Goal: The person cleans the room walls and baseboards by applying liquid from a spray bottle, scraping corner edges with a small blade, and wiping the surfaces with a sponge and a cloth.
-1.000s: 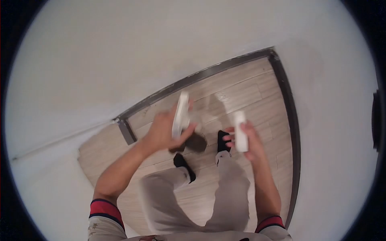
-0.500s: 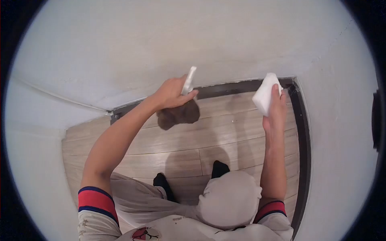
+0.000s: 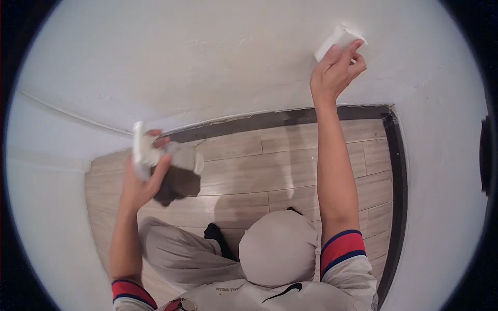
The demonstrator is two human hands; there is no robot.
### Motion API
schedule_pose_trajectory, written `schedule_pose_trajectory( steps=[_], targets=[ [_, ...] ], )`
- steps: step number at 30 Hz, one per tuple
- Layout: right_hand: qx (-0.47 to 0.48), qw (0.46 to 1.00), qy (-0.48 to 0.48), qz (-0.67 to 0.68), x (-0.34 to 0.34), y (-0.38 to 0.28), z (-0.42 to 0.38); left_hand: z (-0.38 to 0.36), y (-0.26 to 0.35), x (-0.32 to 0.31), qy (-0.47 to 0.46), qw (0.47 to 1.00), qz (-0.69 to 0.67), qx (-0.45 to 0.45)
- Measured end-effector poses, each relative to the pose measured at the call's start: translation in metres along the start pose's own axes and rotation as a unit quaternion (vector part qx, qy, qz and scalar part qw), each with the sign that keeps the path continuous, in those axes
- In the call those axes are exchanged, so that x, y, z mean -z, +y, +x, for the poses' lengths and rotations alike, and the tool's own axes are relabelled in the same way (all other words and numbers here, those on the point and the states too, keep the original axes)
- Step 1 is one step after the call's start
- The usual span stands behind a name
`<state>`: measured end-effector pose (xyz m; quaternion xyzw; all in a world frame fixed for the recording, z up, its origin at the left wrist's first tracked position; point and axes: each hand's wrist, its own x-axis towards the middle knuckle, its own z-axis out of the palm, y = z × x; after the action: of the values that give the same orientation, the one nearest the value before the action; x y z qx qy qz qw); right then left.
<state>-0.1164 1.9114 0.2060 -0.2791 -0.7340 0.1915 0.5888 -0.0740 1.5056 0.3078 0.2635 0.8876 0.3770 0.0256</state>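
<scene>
My right hand (image 3: 336,75) is stretched forward, pressing a white folded cloth (image 3: 332,43) flat to the pale wall (image 3: 233,57). Thumb and fingers hold the cloth from behind. At the left, my left hand (image 3: 142,184) is wrapped round a spray bottle (image 3: 187,156) with a white trigger head and a see-through body. It is tilted and blurred by motion. A dark brown, soft-looking piece (image 3: 179,185) hangs just under the bottle. Whether the same hand grips it is hidden.
A dark skirting board (image 3: 249,122) runs along the wall's foot and turns at the right corner. Wood-look planks (image 3: 233,173) cover the floor, where my socked foot (image 3: 218,239) stands. Side walls close in at left and right. A thin cable or trim strip (image 3: 72,115) runs along the left wall.
My right hand has moved up and forward with the white cloth, from above the floor onto the wall. My left hand has drawn back and left with the spray bottle, turning it.
</scene>
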Motion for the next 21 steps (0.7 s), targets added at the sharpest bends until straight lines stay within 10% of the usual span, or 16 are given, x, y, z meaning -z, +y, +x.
schedule_pose_trajectory(
  steps=[4, 12, 18, 21],
  targets=[
    [-0.093, 0.989, 0.062, 0.1, 0.003, -0.008, 0.006, -0.054, 0.004, 0.022, 0.098, 0.984, -0.11, 0.099],
    [0.238, 0.965, -0.056, 0.096, -0.051, -0.081, -0.118, -0.061, -0.011, 0.014, 0.007, 0.971, -0.188, 0.146],
    [-0.043, 0.995, 0.09, -0.012, -0.033, -0.004, -0.04, -0.08, -0.017, 0.035, 0.024, 0.958, -0.234, 0.164],
    [0.038, 0.996, 0.082, -0.01, -0.044, -0.045, -0.048, -0.073, -0.017, 0.03, -0.009, 0.949, -0.246, 0.197]
  ],
)
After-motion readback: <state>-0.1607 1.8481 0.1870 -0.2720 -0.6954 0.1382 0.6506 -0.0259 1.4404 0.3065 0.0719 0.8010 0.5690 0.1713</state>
